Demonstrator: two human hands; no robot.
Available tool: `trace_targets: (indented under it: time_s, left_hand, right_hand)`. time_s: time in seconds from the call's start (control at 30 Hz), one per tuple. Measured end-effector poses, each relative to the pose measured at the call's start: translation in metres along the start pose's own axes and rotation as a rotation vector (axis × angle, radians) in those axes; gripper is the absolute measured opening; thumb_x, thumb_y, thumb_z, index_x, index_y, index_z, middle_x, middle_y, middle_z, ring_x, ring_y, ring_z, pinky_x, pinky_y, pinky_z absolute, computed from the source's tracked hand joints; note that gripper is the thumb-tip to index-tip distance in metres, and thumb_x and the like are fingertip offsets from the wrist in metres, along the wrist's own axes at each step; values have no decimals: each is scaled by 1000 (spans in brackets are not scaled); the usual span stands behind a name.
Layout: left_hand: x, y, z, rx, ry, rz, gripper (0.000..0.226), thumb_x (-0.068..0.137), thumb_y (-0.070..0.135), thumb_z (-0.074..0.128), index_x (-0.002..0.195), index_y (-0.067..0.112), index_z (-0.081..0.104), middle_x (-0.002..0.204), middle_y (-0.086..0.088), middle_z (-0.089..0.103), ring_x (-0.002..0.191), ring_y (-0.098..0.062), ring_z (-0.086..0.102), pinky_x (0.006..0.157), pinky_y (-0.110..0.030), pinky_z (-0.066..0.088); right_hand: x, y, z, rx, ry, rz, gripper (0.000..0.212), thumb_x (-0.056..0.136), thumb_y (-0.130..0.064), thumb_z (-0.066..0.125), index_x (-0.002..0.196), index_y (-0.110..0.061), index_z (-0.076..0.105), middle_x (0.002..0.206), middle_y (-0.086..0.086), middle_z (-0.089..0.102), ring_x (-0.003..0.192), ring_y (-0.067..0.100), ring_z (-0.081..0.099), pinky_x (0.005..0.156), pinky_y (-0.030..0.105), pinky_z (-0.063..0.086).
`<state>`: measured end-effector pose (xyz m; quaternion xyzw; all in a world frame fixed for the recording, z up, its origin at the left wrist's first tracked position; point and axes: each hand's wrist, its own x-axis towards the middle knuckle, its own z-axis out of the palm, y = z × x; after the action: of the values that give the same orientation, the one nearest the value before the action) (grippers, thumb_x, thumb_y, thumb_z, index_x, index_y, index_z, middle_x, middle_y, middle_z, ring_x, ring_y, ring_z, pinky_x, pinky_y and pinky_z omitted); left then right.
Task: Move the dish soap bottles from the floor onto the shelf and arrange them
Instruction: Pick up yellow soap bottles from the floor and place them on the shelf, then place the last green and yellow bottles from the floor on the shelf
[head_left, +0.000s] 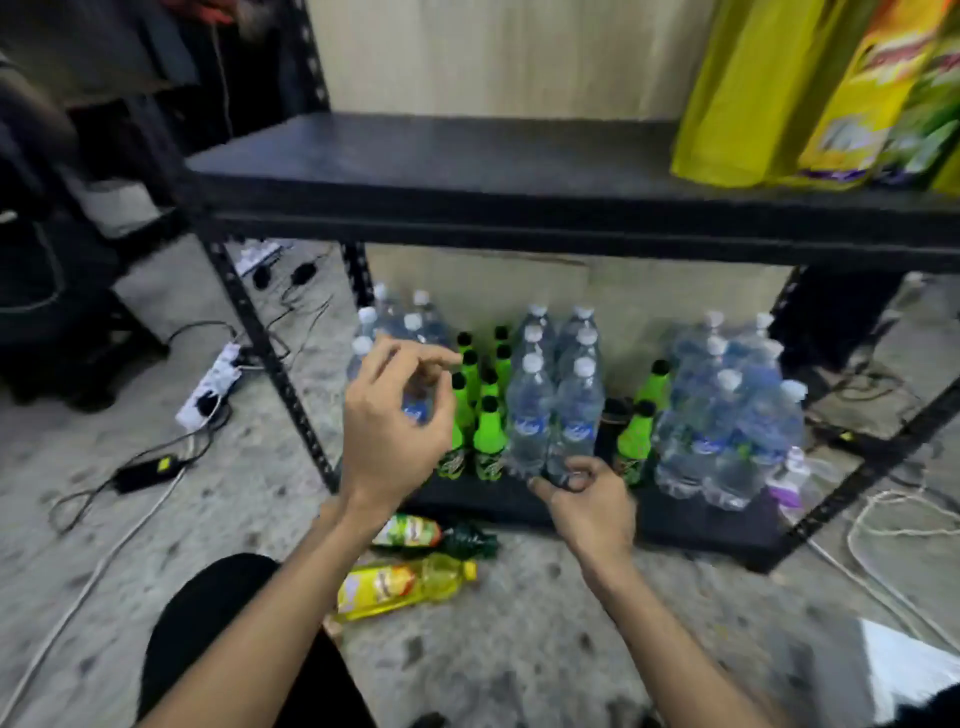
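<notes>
Dish soap bottles (405, 584) x2 lie on floor (519, 654); left hand (395, 421) loose, empty; right hand (589, 506) curled, can't tell grip.

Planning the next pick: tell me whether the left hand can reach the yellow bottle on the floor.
Probably yes. The left hand is empty, and the yellow bottle lies uncovered on the floor below its wrist, the green bottle beside it.

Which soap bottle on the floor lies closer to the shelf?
The green bottle, right by the bottom shelf; the yellow bottle lies farther out.
</notes>
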<state>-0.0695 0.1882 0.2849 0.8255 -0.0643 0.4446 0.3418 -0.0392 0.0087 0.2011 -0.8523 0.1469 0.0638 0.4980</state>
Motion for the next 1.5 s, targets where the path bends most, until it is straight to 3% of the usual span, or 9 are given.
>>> trace_targets:
  time_s: [0.23, 0.4, 0.7, 0.83, 0.93, 1.1, 1.2, 1.33, 1.5]
  left_hand:
    - [-110, -204, -26, 438, -929, -700, 26, 75, 8, 62, 83, 32, 63, 95, 2, 71, 97, -21, 69, 80, -27, 51]
    - [-154, -279, 25, 490, -1257, -551, 41, 79, 7, 61, 116, 22, 67, 125, -6, 63, 120, -26, 57, 98, -35, 48]
    - [-180, -355, 146, 544, -1513, -62, 58, 87, -7, 51, 141, 15, 51, 137, -11, 55, 127, -31, 54, 103, -41, 45]
    - [-192, -372, 159, 538, -1581, -80, 63, 83, 4, 58, 144, 18, 49, 139, -10, 56, 127, -30, 53, 105, -39, 45]
    - [-186, -372, 164, 519, -1580, -130, 71, 77, 12, 62, 145, 20, 47, 132, -12, 61, 120, -34, 58, 100, -42, 50]
    - [-207, -353, 162, 642, -1598, -31, 86, 76, 26, 73, 151, 16, 33, 140, -14, 43, 126, -33, 48, 99, -43, 50]
    - [-231, -340, 161, 725, -1510, 7, 76, 82, 31, 73, 145, 11, 35, 142, -13, 28, 128, -33, 37, 102, -44, 43]
    - [-245, -333, 166, 765, -1431, -36, 70, 89, 32, 66, 145, 12, 30, 140, -13, 38, 127, -35, 44, 108, -47, 36]
    - [-246, -329, 162, 755, -1491, -25, 66, 89, 24, 61, 144, 10, 29, 141, -15, 44, 126, -36, 46, 107, -48, 36]
  right_hand:
    - [-12, 91, 186, -24, -324, 373, 28, 73, -36, 84, 91, -24, 66, 107, 9, 73, 103, 27, 68, 84, 30, 51]
    - [14, 131, 272, 256, -295, 793, 40, 72, -29, 87, 89, -2, 63, 78, 13, 57, 59, 26, 53, 44, 26, 45]
    - [47, 175, 373, 658, -302, 913, 34, 93, -32, 68, 114, -6, 63, 94, 1, 63, 73, 13, 61, 62, 26, 49]
    - [56, 178, 383, 606, -100, 981, 31, 80, -31, 82, 96, -11, 65, 96, 7, 67, 84, 27, 65, 74, 34, 52]
    - [51, 196, 382, 696, -106, 946, 21, 85, -40, 69, 87, -20, 63, 95, 8, 67, 90, 29, 68, 74, 33, 53]
    - [59, 256, 350, 775, 22, 1039, 44, 59, -47, 84, 89, -17, 71, 91, 14, 76, 85, 37, 74, 81, 59, 58]
    - [76, 293, 316, 644, 17, 1040, 61, 44, -52, 83, 91, -14, 74, 90, 14, 77, 76, 35, 73, 64, 51, 60]
    - [105, 386, 298, 402, 29, 960, 94, 7, -67, 85, 85, -17, 73, 82, 9, 77, 74, 35, 75, 74, 58, 59]
    - [97, 312, 257, 328, 44, 868, 77, 21, -57, 85, 77, -11, 57, 79, 15, 75, 70, 34, 74, 70, 56, 62]
